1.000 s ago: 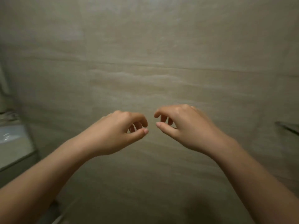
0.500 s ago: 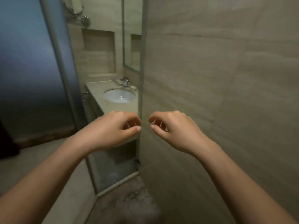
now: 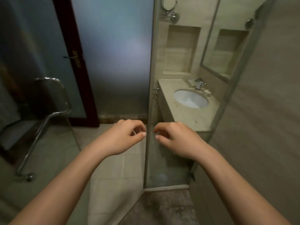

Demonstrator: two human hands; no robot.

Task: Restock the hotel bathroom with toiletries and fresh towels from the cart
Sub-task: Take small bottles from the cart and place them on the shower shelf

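In the head view, both bare arms reach forward over the tiled floor. The left hand and the right hand are at the same height, near each other but not touching. They are on either side of the edge of an upright glass panel that stands behind them. On each hand the fingers are loosely curled toward the palm and the thumb is stretched out under them. There is a small gap between the thumb tip and the index finger, and nothing is visible in either hand. Beyond the panel, to the right, is a counter with an oval sink set into it. A faucet stands at the back of the sink. Small items lie on the counter just beside the faucet; they are too small to tell what they are. Above the counter the wall has a niche, with a mirror to its right and a round mirror on a metal arm higher up. Left of the panel is a frosted door with a dark red frame and a lever handle. At the far left a chrome bar bends downward on another glass pane. A mat lies on the floor at the bottom, below the hands. A tiled wall fills the right side.
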